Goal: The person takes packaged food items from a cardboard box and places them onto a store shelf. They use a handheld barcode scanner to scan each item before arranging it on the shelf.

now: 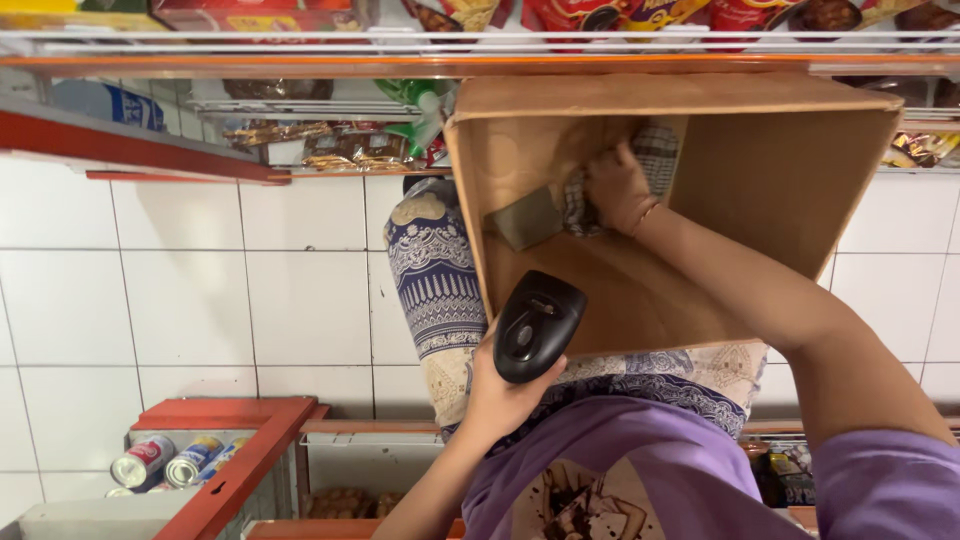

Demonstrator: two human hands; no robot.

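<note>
An open brown cardboard box rests on my lap, its opening toward me. My right hand reaches deep inside it and grips a chequered packet at the box's far end. A grey flat piece lies on the box floor just left of that hand. My left hand holds a black handheld barcode scanner at the box's near left edge, over my patterned trousers.
Orange-edged wire shelves with snack packets run along the top. A low red-framed shelf at bottom left holds several drink cans. The floor is white tile. Another shelf with packets sits at bottom right.
</note>
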